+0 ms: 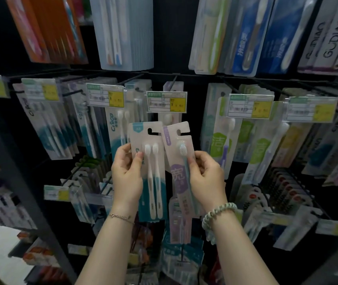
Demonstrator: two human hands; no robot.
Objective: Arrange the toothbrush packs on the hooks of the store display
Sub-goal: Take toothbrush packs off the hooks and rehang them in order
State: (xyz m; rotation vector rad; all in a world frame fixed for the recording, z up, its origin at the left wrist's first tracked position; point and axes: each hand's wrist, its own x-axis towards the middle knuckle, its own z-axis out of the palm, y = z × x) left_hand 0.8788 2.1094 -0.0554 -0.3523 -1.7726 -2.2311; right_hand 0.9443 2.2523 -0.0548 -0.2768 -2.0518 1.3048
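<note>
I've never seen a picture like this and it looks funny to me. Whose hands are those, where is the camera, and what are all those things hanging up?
There is just one picture, taken by a camera worn on a person's head, so you see what they see when looking down at their own hands. No machine is here.

The left hand holds a teal pack with two white toothbrushes in it. The right hand holds a purple pack with one toothbrush. Each pack has a cut-out hole at the top for hanging.

In front is a dark store display with metal hooks. Many more toothbrush packs hang on them, and yellow price tags sit at the hook ends. The two held packs are not on a hook yet.
</note>
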